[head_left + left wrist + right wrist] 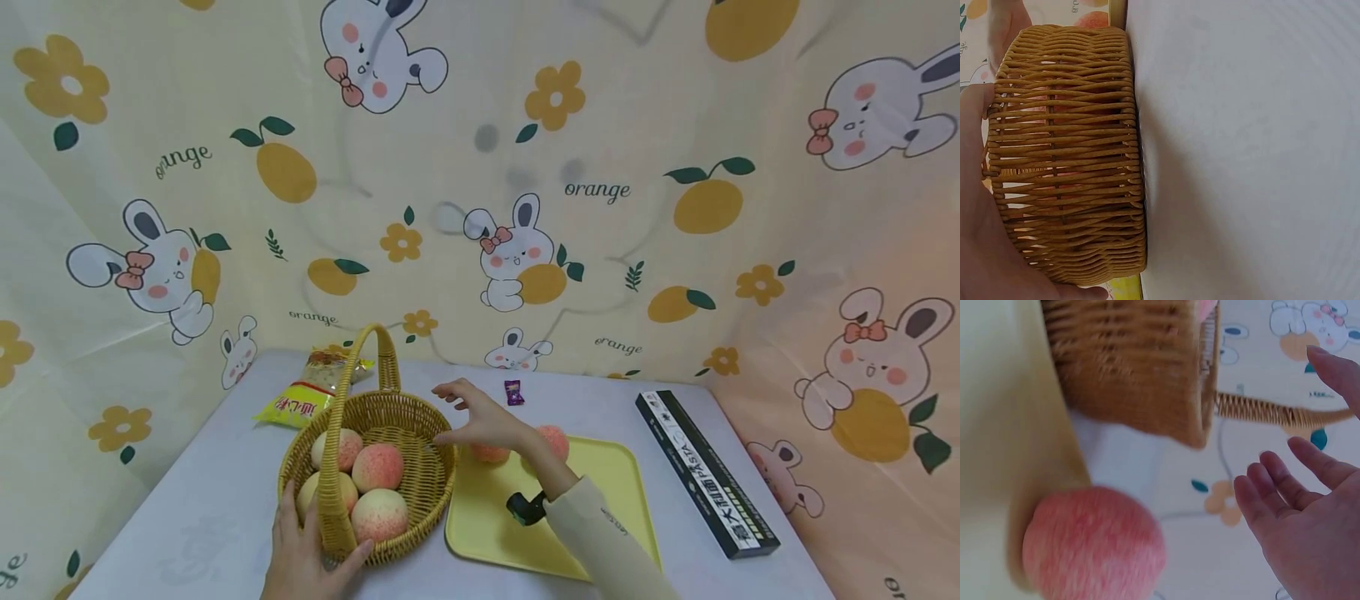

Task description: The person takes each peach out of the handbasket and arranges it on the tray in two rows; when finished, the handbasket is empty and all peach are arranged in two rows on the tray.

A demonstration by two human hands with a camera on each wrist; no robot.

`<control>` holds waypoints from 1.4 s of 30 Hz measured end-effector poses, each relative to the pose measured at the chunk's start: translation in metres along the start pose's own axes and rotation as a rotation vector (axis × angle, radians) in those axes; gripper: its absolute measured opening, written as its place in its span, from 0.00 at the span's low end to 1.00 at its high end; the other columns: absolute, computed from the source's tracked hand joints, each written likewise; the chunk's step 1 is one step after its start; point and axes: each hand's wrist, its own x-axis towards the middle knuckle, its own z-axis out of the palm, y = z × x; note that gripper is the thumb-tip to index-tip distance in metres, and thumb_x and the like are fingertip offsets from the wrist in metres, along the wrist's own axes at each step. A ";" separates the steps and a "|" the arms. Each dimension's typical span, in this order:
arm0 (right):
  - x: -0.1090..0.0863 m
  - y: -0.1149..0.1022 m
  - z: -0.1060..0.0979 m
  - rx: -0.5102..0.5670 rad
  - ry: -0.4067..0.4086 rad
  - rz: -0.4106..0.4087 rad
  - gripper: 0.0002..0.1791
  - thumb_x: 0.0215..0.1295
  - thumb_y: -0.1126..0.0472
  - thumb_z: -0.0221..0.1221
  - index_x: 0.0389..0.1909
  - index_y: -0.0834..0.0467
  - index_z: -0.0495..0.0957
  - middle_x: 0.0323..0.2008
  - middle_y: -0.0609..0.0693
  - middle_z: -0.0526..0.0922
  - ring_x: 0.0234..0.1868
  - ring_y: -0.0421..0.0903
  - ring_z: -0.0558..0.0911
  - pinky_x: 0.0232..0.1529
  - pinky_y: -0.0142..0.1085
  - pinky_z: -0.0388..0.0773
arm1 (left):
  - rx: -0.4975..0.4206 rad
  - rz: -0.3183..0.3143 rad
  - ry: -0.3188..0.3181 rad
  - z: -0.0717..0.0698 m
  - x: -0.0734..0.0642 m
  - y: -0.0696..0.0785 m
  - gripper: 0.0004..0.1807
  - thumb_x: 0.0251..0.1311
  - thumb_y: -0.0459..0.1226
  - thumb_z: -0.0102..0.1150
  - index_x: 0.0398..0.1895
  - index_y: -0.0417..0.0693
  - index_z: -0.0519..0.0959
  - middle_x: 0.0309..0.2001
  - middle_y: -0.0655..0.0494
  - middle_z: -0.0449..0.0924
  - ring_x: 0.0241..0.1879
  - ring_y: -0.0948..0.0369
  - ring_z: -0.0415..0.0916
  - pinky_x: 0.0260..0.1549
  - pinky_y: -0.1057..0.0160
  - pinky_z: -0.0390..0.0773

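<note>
Spread over the near left side of a wicker basket (416, 535), the left hand (307, 537) sits at the tabletop's (187, 517) near edge, its fingers along the outer wall and its thumb toward the front. The basket stands upright left of the tabletop's middle, its tall handle (330, 492) arching from the near rim to the far one. Inside lie four pink-and-cream peaches (377, 465), gathered in the left and near part; woven floor shows toward the far right.

Well apart from the left hand, the right hand (483, 417) hangs above the basket's right rim, thumb and fingers parted, holding nothing. Just beside the basket, a yellow tray (555, 546) carries two more peaches (553, 442) near its far left corner, both partly behind the right arm.

Toward the tabletop's far left corner, a yellow and clear snack bag (300, 404) leans behind the basket, which hides part of it. One purple-wrapped candy (513, 392) lies near the far edge, beyond the tray, and a long black pasta box (708, 475) lies along the right edge. Whether either package is sealed, I cannot tell.
</note>
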 end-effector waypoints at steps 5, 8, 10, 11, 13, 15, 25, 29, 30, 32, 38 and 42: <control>0.013 -0.007 0.013 0.029 -0.048 0.018 0.40 0.59 0.56 0.70 0.69 0.65 0.65 0.62 0.62 0.69 0.63 0.59 0.70 0.65 0.51 0.67 | -0.005 -0.002 -0.004 0.000 0.000 0.000 0.65 0.48 0.72 0.61 0.77 0.39 0.51 0.75 0.29 0.29 0.72 0.28 0.39 0.57 0.25 0.61; 0.020 -0.012 0.021 0.033 -0.071 0.041 0.41 0.60 0.55 0.69 0.69 0.67 0.64 0.63 0.62 0.69 0.64 0.59 0.69 0.66 0.50 0.67 | -0.002 -0.001 -0.005 0.000 0.000 0.000 0.64 0.48 0.73 0.61 0.77 0.39 0.52 0.75 0.29 0.28 0.72 0.28 0.39 0.56 0.25 0.61; 0.024 -0.014 0.027 0.021 -0.089 0.054 0.40 0.61 0.54 0.69 0.70 0.66 0.64 0.63 0.62 0.69 0.65 0.58 0.69 0.66 0.49 0.67 | 0.004 0.007 0.001 -0.001 0.000 0.000 0.64 0.49 0.72 0.61 0.77 0.38 0.52 0.75 0.28 0.29 0.71 0.28 0.39 0.56 0.25 0.61; 0.025 -0.016 0.029 0.012 -0.098 0.060 0.40 0.62 0.54 0.68 0.70 0.66 0.64 0.63 0.62 0.69 0.65 0.58 0.69 0.66 0.48 0.67 | 0.006 0.009 0.001 -0.001 0.000 0.000 0.64 0.49 0.72 0.61 0.77 0.38 0.52 0.75 0.28 0.29 0.71 0.27 0.39 0.56 0.25 0.61; 0.028 -0.018 0.034 0.004 -0.111 0.073 0.39 0.62 0.53 0.68 0.69 0.65 0.65 0.63 0.61 0.69 0.65 0.57 0.69 0.66 0.48 0.67 | 0.009 0.012 0.000 -0.001 0.000 0.000 0.64 0.49 0.72 0.61 0.77 0.38 0.52 0.75 0.28 0.29 0.71 0.27 0.39 0.56 0.25 0.61; 0.031 -0.020 0.039 0.007 -0.131 0.091 0.38 0.63 0.53 0.67 0.70 0.63 0.65 0.63 0.61 0.69 0.64 0.57 0.69 0.64 0.47 0.69 | 0.010 0.013 -0.004 -0.001 0.000 0.000 0.64 0.49 0.72 0.61 0.77 0.38 0.52 0.75 0.28 0.29 0.71 0.27 0.39 0.55 0.24 0.61; 0.043 -0.021 0.058 -0.024 -0.204 0.060 0.35 0.66 0.54 0.65 0.68 0.65 0.67 0.65 0.61 0.70 0.65 0.56 0.71 0.63 0.42 0.71 | 0.015 0.041 0.041 0.000 0.000 -0.002 0.63 0.49 0.71 0.62 0.76 0.37 0.54 0.74 0.27 0.32 0.70 0.26 0.42 0.53 0.24 0.63; 0.050 -0.023 0.061 -0.065 -0.232 0.083 0.33 0.66 0.51 0.64 0.66 0.65 0.69 0.64 0.60 0.72 0.65 0.54 0.73 0.62 0.38 0.72 | 0.015 0.042 0.045 0.000 0.000 -0.002 0.63 0.49 0.71 0.62 0.75 0.36 0.54 0.74 0.28 0.33 0.70 0.27 0.42 0.54 0.25 0.64; 0.052 -0.024 0.061 -0.072 -0.241 0.088 0.33 0.66 0.51 0.64 0.66 0.65 0.70 0.64 0.61 0.72 0.65 0.53 0.73 0.62 0.38 0.72 | 0.014 0.038 0.043 0.001 0.000 -0.002 0.63 0.49 0.71 0.62 0.75 0.36 0.54 0.74 0.28 0.33 0.70 0.27 0.42 0.54 0.25 0.63; 0.056 -0.025 0.061 -0.073 -0.259 0.100 0.33 0.66 0.51 0.64 0.66 0.65 0.70 0.64 0.61 0.73 0.65 0.54 0.73 0.62 0.37 0.72 | 0.012 0.034 0.037 0.001 0.000 -0.002 0.63 0.49 0.71 0.62 0.75 0.36 0.54 0.74 0.28 0.32 0.70 0.27 0.42 0.55 0.25 0.63; 0.066 -0.027 0.062 -0.097 -0.333 0.148 0.35 0.65 0.49 0.64 0.66 0.67 0.70 0.61 0.60 0.76 0.60 0.48 0.76 0.57 0.33 0.74 | 0.013 0.037 0.039 0.001 0.000 -0.004 0.62 0.49 0.70 0.63 0.75 0.35 0.55 0.74 0.27 0.33 0.70 0.27 0.42 0.53 0.25 0.64; 0.072 -0.027 0.064 -0.120 -0.378 0.198 0.37 0.65 0.47 0.64 0.67 0.66 0.70 0.60 0.57 0.77 0.57 0.42 0.77 0.55 0.32 0.75 | 0.008 0.040 0.042 0.002 0.000 -0.003 0.62 0.49 0.70 0.63 0.75 0.36 0.54 0.74 0.26 0.32 0.69 0.26 0.43 0.52 0.24 0.64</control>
